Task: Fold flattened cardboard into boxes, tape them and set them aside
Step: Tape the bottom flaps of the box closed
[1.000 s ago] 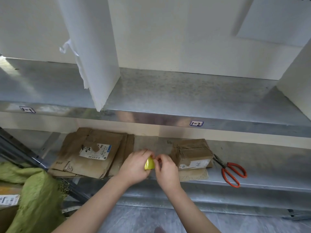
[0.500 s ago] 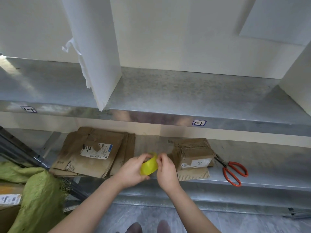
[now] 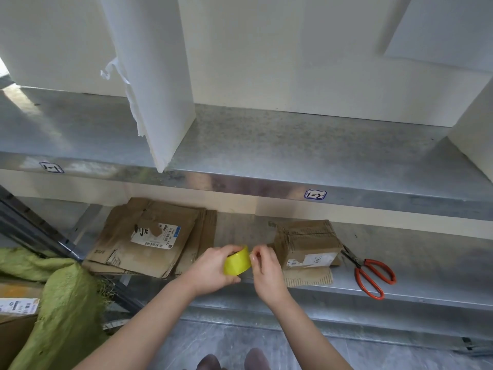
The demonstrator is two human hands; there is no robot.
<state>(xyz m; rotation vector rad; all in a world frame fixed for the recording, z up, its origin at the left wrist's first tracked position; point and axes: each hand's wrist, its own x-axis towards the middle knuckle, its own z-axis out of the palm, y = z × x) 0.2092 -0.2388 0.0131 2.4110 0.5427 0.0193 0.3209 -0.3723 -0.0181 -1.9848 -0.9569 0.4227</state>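
Low centre, the left hand [image 3: 210,268] has its grip curled round the yellow tape roll [image 3: 237,261]; the right hand [image 3: 266,271] pinches at its right edge, likely the tape end. The folded box [image 3: 306,240] sits on the lower shelf [image 3: 426,265] just right of that hand, long axis across the frame.

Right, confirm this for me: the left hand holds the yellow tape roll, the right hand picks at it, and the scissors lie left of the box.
Wrong on one point: the scissors lie to the right of the box, not left, as the head view shows. The left hand does hold the yellow tape roll and the right hand picks at it.
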